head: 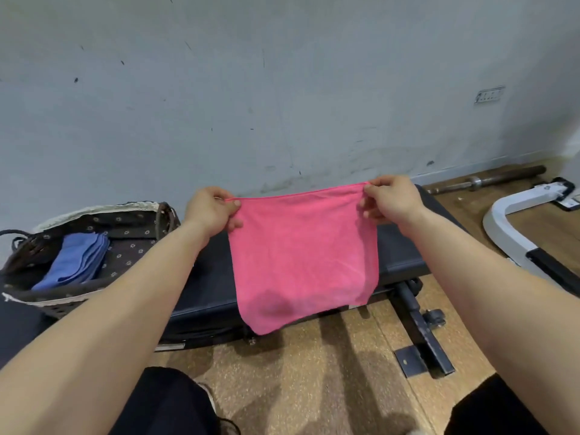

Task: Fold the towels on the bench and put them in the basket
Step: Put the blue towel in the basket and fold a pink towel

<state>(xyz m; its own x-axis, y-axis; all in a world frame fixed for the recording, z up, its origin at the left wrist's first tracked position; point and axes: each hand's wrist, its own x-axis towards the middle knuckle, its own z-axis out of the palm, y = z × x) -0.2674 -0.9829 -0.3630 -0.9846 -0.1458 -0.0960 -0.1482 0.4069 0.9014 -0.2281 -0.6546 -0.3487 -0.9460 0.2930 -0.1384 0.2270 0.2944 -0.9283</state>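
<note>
A pink towel (pixel 301 259) hangs in the air in front of the black bench (pixel 207 277), spread flat. My left hand (pixel 210 211) pinches its upper left corner and my right hand (pixel 389 199) pinches its upper right corner, with the top edge stretched between them. The towel's lower edge hangs past the bench's front edge. On the left end of the bench stands a dark wicker basket (pixel 28 296) with a flowered lining. A folded blue towel (pixel 75 262) lies inside it.
A grey wall rises right behind the bench. A barbell bar (pixel 489 180) lies on the wooden floor at the right, near a white equipment frame (pixel 508 221). The bench's black metal foot (pixel 423 334) sticks out at the lower right. My knees show at the bottom edge.
</note>
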